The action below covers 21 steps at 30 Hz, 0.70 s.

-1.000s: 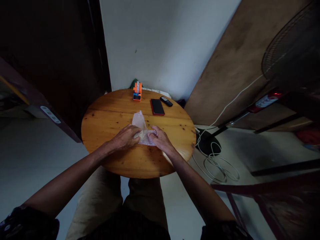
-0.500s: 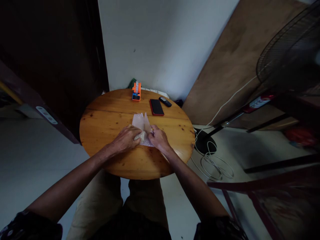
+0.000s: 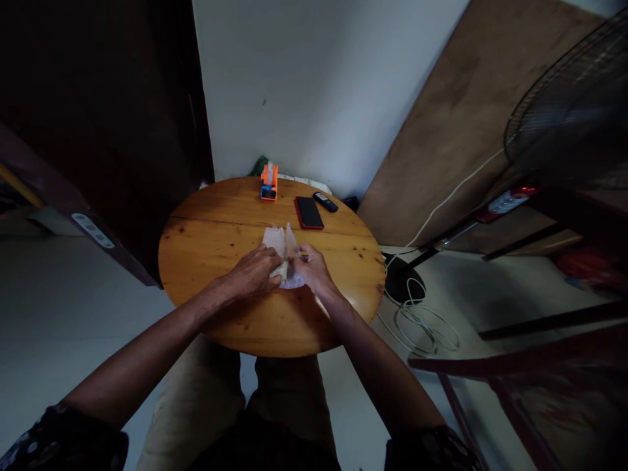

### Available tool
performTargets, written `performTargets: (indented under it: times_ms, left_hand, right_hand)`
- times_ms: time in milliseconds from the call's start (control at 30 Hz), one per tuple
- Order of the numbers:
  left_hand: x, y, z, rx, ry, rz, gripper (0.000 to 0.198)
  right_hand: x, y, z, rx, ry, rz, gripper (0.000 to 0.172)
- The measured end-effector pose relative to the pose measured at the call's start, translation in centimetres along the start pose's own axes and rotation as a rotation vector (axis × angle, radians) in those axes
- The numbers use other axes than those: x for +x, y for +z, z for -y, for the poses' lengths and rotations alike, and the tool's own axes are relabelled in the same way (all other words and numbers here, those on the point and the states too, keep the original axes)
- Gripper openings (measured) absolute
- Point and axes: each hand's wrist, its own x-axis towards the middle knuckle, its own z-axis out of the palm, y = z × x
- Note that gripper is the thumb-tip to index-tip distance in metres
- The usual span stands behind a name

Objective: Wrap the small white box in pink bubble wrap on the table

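Observation:
A sheet of whitish, see-through bubble wrap [image 3: 293,280] lies on the round wooden table [image 3: 216,222], partly folded, with one flap standing up at the middle. My left hand [image 3: 255,269] is closed on its left side, the fingers pressing a folded part down. My right hand [image 3: 313,268] pinches the raised flap on the right between thumb and fingers. Whether something is wrapped inside cannot be made out, since both hands cover much of the sheet.
Behind the wrap lie a black phone in a red case [image 3: 309,212] and a dark remote-like handset [image 3: 325,201]. An orange tape dispenser [image 3: 269,183] stands near the wall. To the right are a standing fan [image 3: 564,111] and a coiled white cable [image 3: 417,320] on the floor.
The right hand has drawn the flap slightly, so it stands more upright. The left hand has shifted a little to the right over the fold. The camera view has moved slightly.

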Motion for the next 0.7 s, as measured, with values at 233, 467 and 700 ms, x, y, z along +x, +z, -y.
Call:
performTargets:
  times_ms: [233,467,700]
  left_hand:
    - [0.3,0.2,0.4,-0.082,0.042,-0.006,0.022]
    - [0.3,1.4,1.4,-0.225,0.046,-0.087,0.021]
    - [-0.3,2.3,1.3,-0.340,-0.077,-0.169,0.029]
  right_hand:
    - [-0.9,1.1,2.2,0.412,0.165,-0.027,0.037]
    - [-2.0,-0.1,3.5,0.510,0.202,0.058,0.037]
    - [-3.6,-1.8,3.1,0.463,0.056,0.250,0.061]
